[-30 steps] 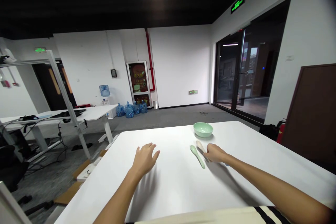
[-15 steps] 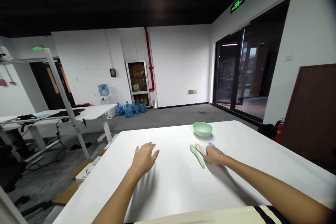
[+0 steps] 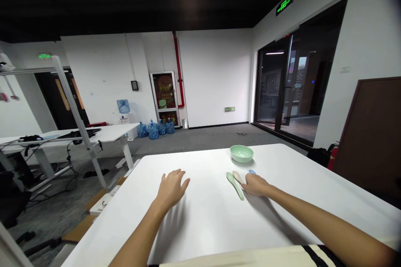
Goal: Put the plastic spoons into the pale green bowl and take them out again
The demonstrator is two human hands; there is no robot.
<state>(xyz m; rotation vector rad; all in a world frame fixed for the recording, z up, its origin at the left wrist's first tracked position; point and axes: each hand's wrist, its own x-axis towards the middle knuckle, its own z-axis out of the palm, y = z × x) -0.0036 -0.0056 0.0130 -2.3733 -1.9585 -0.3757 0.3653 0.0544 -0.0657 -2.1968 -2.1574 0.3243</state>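
The left hand (image 3: 171, 190) rests open on the white table (image 3: 206, 225), fingers spread and nothing in them, roughly midway along the near part of the top. The right hand (image 3: 256, 185) lies further right with its fingers together, over or just beside the handles of a beige plastic spoon (image 3: 237, 177) and a pale blue spoon (image 3: 252, 172). (Only the blue spoon's tip shows, so whether the fingers are closed on anything can't be told.) A mint-green plastic spoon (image 3: 234, 186) lies just left of them, and a shallow mint-green bowl (image 3: 241, 154) sits beyond, near the far edge.

The spoons look light, stiff and smooth, likely to skate on this glossy top (thin handles, too, so a fingertip pinch at the handle's middle seems the surest hold). The bowl looks equally light, best taken by its rim.
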